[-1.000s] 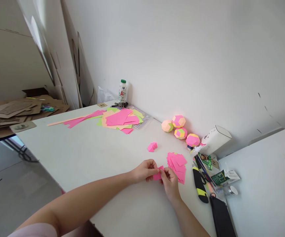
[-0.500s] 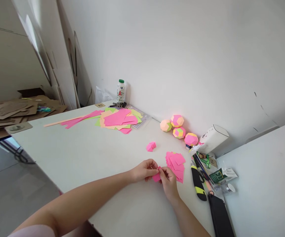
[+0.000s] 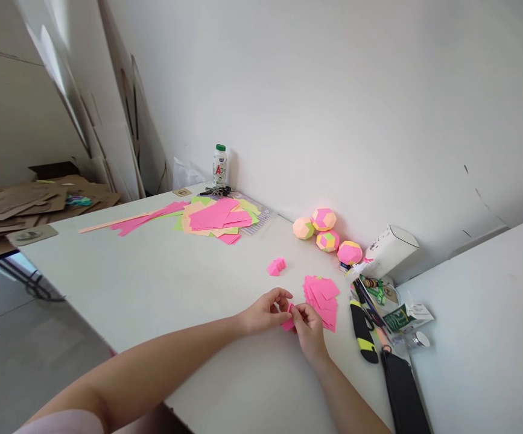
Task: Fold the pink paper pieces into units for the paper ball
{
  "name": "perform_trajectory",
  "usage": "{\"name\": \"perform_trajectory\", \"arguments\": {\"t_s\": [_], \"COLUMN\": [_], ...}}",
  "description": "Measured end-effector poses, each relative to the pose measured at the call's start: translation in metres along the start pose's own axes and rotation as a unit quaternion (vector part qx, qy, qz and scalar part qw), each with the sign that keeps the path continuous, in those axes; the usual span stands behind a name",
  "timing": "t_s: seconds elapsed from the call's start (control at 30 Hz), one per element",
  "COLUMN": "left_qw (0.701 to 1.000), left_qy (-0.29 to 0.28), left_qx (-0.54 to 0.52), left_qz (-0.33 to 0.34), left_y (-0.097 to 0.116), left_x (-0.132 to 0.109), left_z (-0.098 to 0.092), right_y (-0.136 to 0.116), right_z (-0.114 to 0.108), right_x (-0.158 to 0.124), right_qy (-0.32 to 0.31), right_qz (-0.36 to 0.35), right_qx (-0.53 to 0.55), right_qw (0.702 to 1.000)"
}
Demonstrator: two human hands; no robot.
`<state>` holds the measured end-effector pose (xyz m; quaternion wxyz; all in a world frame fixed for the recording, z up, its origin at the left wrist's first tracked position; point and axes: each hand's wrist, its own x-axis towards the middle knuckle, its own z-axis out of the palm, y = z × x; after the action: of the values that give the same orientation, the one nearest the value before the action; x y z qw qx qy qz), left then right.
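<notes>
Between my two hands is a small piece of pink paper (image 3: pixel 288 325), held just above the white table. My left hand (image 3: pixel 268 311) pinches its upper left edge with thumb and finger. From the right, my right hand (image 3: pixel 309 328) grips the same paper between thumb and fingers; part of the paper is hidden behind the fingers. Beside my right hand lies a spread pile of pink paper pieces (image 3: pixel 322 298). A small folded pink paper stack (image 3: pixel 276 266) rests on the table beyond my hands.
Several colourful paper balls (image 3: pixel 324 219) sit by the wall near a white container (image 3: pixel 390 250). A black and yellow tool (image 3: pixel 363 331) and a black case (image 3: pixel 403 389) line the right side. Farther left are coloured paper sheets (image 3: pixel 216 215) and a white bottle (image 3: pixel 219 166).
The pink paper has tilted or folded a little, and less of it shows below my fingers. My left fingers have lifted slightly apart from it. The view has shifted slightly.
</notes>
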<state>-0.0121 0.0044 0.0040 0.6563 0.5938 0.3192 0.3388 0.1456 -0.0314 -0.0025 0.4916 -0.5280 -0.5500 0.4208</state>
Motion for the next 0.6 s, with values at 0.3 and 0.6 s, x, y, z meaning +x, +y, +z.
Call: {"name": "perform_trajectory", "arguments": {"t_s": [0.3,0.6], "left_qw": [0.993,0.987], "left_qy": [0.000,-0.062], "left_qx": [-0.121,-0.148], "left_qz": [0.014,0.025], "left_y": [0.0047,0.0042], "left_x": [0.0023,0.0006], "left_z": [-0.0021,-0.0036], "right_y": [-0.0045,-0.0035], "right_z": [-0.0020,-0.0053], "right_x": [-0.0005,0.0015], "right_qy": [0.001,-0.019], "right_qz": [0.014,0.002], "right_qx": [0.024,0.004], "right_qw": [1.000,1.000]}}
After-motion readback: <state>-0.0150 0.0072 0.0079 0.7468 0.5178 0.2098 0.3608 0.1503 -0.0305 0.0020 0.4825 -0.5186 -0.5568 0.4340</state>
